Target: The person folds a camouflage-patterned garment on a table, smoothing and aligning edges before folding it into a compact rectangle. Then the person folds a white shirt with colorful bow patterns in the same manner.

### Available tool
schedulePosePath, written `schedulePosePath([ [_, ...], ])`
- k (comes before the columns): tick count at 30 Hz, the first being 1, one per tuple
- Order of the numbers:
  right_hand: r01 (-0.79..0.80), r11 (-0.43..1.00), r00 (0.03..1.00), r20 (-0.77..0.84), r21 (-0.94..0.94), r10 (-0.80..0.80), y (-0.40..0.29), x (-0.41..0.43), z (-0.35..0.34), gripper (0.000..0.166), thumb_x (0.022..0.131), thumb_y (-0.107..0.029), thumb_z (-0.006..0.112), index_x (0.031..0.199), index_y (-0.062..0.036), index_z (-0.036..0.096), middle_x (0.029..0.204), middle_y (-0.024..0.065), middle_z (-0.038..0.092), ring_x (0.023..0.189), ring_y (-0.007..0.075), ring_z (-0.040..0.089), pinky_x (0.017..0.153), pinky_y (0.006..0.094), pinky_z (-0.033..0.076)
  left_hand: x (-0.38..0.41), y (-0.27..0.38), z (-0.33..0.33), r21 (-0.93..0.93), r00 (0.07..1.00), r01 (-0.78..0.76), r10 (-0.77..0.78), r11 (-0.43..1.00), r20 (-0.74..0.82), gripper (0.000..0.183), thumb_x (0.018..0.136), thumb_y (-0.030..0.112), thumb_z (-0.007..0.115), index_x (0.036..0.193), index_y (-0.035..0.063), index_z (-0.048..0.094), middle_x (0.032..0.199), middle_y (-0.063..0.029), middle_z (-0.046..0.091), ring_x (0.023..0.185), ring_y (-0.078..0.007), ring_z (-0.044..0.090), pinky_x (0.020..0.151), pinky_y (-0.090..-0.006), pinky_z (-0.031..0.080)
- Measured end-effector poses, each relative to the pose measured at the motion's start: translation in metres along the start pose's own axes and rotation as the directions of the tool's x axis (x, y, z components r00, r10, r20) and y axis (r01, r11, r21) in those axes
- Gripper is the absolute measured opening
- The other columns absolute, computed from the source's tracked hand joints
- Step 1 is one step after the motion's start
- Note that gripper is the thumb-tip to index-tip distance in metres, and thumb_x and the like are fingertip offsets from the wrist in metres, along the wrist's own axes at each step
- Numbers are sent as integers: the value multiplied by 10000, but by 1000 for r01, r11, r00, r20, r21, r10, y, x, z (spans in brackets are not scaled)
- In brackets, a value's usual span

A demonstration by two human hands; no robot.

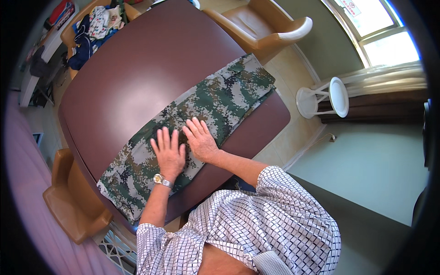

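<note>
A pair of camouflage trousers or a similar long garment (220, 99), in green, grey and brown, lies folded lengthwise and flat across the dark red-brown table (165, 48). My left hand (169, 153) rests palm down on the middle of the cloth, fingers apart, with a metal wristwatch at the wrist. Just to its right, my right hand (199, 139) also presses flat on the cloth, its fingers slightly spread. Neither hand grips the fabric. The cloth under both palms is hidden.
A tan chair (84, 41) heaped with clothes stands at the upper left. Other tan chairs stand at the top right (254, 24) and lower left (74, 199). White round stools (338, 97) are on the floor at right, near a curtained window.
</note>
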State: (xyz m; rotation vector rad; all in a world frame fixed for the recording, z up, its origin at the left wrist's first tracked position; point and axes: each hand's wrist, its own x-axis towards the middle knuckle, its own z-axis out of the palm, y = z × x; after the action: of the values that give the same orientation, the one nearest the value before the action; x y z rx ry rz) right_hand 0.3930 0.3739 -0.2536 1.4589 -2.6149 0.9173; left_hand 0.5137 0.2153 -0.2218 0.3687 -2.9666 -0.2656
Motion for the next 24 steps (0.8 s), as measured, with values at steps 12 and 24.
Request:
schedulePosePath([
  [12, -527, 800, 848, -248, -287, 469, 188, -48, -87, 757, 1039, -405, 702, 1626, 13, 470, 1731, 252, 400, 1633, 478, 323, 1345, 621, 238, -29, 42, 21, -74, 994, -24, 31, 997, 102, 966, 898, 519, 828, 1656, 40, 467, 1798, -277, 295, 1675, -485, 230, 1323, -732, 121],
  [24, -172, 984, 970, -184, -48, 161, 106, -8, -88, 709, 956, -277, 767, 1567, -5, 531, 1679, 245, 456, 1631, 488, 317, 1334, 638, 224, 14, 113, 35, -47, 990, -49, 54, 998, 130, 908, 955, 514, 779, 1657, 29, 467, 1758, -291, 359, 1672, -472, 249, 1328, -724, 128],
])
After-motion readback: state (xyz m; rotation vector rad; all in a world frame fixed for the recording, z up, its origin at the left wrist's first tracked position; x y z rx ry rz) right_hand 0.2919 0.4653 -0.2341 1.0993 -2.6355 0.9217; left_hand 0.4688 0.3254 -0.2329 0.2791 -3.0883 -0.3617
